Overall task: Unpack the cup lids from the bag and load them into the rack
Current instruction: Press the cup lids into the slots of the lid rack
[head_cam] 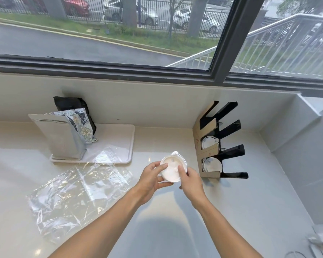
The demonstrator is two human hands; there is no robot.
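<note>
we hold a stack of lids (172, 170) above the middle of the bench (231, 202) — our left hand (151, 178) and right hand (189, 180) both curl around it. the bag (76, 192) lies flat and looks emptied toward the left edge. the rack (218, 144) at the back right corner has lids in its two lower slots — upper slots still bare.

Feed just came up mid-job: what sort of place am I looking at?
Probably a café or drinks prep counter by a street-side window: a black lid rack partly filled, foil bags on a tray, and both hands holding a stack of lids.
</note>
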